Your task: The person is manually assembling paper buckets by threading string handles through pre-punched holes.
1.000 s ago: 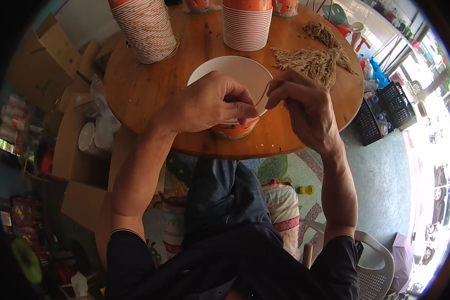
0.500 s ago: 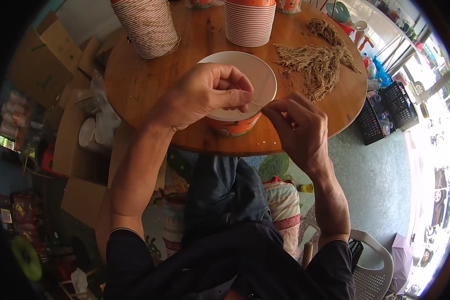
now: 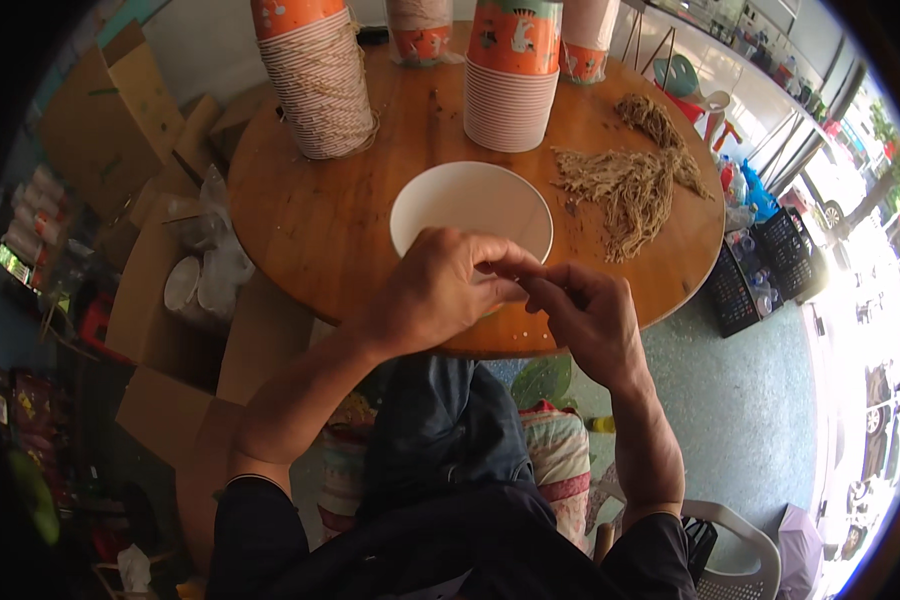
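Observation:
My left hand [image 3: 445, 290] and my right hand [image 3: 595, 322] meet fingertip to fingertip over the near rim of a white paper bowl [image 3: 440, 205]. Both pinch closed. A thin string ran between them a moment ago; now the fingers hide most of it. The bowl stands upright near the table's front edge, with my left hand covering part of its near side. Beyond it to the right lies a loose bundle of tan strings [image 3: 635, 195]. At the back left, a tall stack of orange and white paper bowls [image 3: 320, 95] has string wound around it.
Another stack of paper bowls [image 3: 512, 105] rises behind the single bowl on the round wooden table [image 3: 300, 220]. Plastic-wrapped stacks stand farther back. An open cardboard box [image 3: 145, 300] sits on the floor at left, and a black crate [image 3: 740, 290] at right.
My hands have drawn together until their fingertips meet, closing the short span of string between them. They now sit over the bowl's near rim. The view has tilted up, showing more tabletop.

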A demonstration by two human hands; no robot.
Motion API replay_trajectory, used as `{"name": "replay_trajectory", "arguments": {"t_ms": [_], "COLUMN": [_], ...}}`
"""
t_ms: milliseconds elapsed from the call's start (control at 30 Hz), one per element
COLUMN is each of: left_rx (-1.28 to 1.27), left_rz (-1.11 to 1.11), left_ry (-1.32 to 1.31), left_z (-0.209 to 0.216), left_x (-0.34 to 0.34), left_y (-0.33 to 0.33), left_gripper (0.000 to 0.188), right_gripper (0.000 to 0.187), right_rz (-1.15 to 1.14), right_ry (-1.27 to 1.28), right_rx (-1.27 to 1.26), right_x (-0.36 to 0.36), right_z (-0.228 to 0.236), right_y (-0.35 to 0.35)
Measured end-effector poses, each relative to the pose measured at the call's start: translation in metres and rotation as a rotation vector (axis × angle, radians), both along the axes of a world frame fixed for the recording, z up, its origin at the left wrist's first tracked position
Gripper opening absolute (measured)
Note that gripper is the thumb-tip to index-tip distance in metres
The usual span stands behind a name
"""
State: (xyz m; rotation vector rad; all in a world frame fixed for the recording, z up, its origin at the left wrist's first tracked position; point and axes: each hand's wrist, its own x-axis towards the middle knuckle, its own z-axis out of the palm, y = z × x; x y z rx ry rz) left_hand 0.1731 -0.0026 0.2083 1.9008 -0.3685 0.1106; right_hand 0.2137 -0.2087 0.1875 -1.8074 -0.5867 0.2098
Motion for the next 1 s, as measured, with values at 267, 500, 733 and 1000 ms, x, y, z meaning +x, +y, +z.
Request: {"name": "replay_trajectory", "arguments": {"t_ms": [267, 500, 733, 1000], "left_rx": [0.083, 0.042, -0.167, -0.090], "left_rz": [0.080, 0.111, 0.016, 0.096], "left_ry": [-0.140, -0.066, -0.012, 0.065], "left_z": [-0.005, -0.006, -0.010, -0.003], "left_x": [-0.004, -0.002, 0.000, -0.004], "left_y": [0.001, 0.006, 0.006, 0.009], "left_gripper": [0.017, 0.013, 0.014, 0.011], "right_gripper": [0.024, 0.021, 0.015, 0.011], "right_rz": [-0.006, -0.125, -0.017, -0.081], "right_ry": [0.067, 0.053, 0.003, -0.150], "right_rx": [-0.035, 0.023, 0.275, 0.244], "right_x": [-0.009, -0.001, -0.003, -0.003], "right_z": [0.007, -0.006, -0.028, -0.040], "right_y": [-0.001, -0.003, 0.012, 0.011]}}
